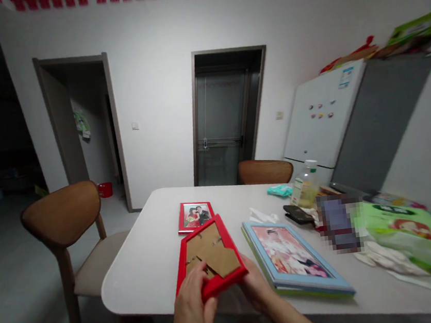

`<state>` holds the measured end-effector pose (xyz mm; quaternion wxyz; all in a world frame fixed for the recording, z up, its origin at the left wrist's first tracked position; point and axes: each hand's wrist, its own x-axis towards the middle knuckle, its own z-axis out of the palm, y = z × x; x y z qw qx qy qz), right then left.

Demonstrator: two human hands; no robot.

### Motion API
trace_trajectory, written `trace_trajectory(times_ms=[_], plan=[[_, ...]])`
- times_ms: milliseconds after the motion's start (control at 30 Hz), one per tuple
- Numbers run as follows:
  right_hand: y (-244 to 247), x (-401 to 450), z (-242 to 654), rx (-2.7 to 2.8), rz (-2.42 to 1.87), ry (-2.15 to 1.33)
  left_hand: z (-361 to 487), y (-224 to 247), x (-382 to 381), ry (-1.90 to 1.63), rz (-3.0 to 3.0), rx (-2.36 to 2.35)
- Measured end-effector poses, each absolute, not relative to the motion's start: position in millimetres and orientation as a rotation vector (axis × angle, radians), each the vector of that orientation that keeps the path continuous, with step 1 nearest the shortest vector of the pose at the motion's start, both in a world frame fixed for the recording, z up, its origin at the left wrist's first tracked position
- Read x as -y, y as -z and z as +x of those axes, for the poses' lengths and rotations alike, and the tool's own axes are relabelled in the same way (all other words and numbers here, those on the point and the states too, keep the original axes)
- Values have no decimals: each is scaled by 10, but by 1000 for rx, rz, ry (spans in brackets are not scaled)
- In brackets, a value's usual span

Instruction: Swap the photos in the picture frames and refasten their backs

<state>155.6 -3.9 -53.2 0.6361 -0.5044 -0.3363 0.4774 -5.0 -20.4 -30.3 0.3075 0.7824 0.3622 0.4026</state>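
Note:
A red picture frame point(210, 247) is held tilted over the near part of the table, its brown backing board towards me. My left hand point(195, 304) grips its lower left corner, with fingers lying over the backing near the stand flap. At the lower right edge, my right hand point(255, 284) holds the frame from the side and underneath, its fingers mostly hidden. Just beyond lies another red photo frame point(196, 216), face up with a picture of two people, partly covered by the held one. A stack of larger frames, light blue on top point(296, 258), lies to the right.
On the table's point(141, 263) right side are a plastic bottle point(304, 185), a black wallet-like item point(298, 214), a teal packet point(279, 190), white cloth or gloves point(390, 261) and a green package point(398, 229). Chairs stand at the left point(66, 220) and far side point(265, 171).

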Motion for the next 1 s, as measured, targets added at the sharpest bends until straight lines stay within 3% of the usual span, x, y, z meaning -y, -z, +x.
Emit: trace_trajectory(times_ms=[133,300,467,633,867,1000], plan=[[531,149,1269,632,-887,-1402,292,65,324,-1282,1452,-682],[232,176,1788,611,-965,-1059,613,-48,254,-1365,1235,-561],[-40,291,2927,708,-1354,-951,950,136,108,-1175,1292,-554],[144,401,3653,713,-1548,-907,1329,445,205,-927,1658,-765],[357,470,3889,759,-1912,-640,1221,515,212,-787,1987,-845],[158,357,3700,947,-2085,-142,951,556,56,-793,2037,-969]])
